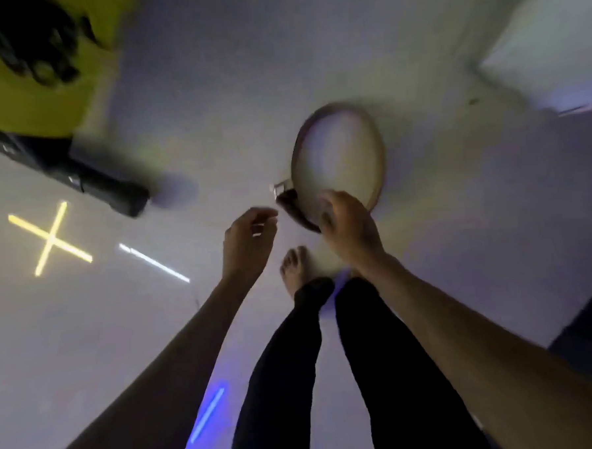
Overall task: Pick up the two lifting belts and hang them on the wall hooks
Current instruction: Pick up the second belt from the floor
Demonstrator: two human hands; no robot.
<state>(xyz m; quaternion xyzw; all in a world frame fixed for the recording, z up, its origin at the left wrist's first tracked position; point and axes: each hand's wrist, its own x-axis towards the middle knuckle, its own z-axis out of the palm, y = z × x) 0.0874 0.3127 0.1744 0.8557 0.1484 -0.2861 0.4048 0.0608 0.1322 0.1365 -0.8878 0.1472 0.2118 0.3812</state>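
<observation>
Our right hand (347,221) grips the coiled lifting belt (339,160) at its lower edge, holding it above the pale floor (212,91). Our left hand (250,237) hangs beside it, fingers loosely curled and seemingly empty.

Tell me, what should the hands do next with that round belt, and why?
Probably lift it clear of the floor. The right hand already has a grip on the looped lifting belt near its buckle end, while the left hand is beside it, holding nothing. No wall hooks show here, so carrying comes later.
</observation>
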